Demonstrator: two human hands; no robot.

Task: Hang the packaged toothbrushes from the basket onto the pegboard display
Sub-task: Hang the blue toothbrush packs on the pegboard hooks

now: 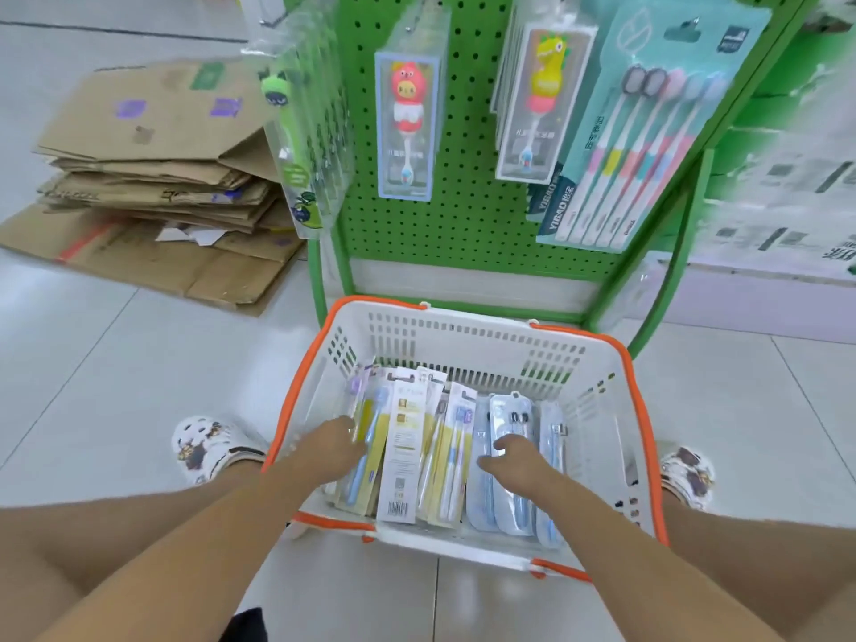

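Our left hand [334, 440] rests on yellow-card toothbrush packs [370, 451], our right hand [519, 458] on clear blister packs [507, 461] in white orange-rimmed plastic basket [597, 405]; grip unclear on both. Slick overlapping packs: we risk lifting several, dropping one.

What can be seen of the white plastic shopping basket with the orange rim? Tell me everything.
The white plastic shopping basket with the orange rim stands upright on the pale tiled floor, directly below the green pegboard display. Its walls are slotted with rows of vents. Inside, packaged toothbrushes lie side by side. The left hand and the right hand both reach into it and rest on the packs.
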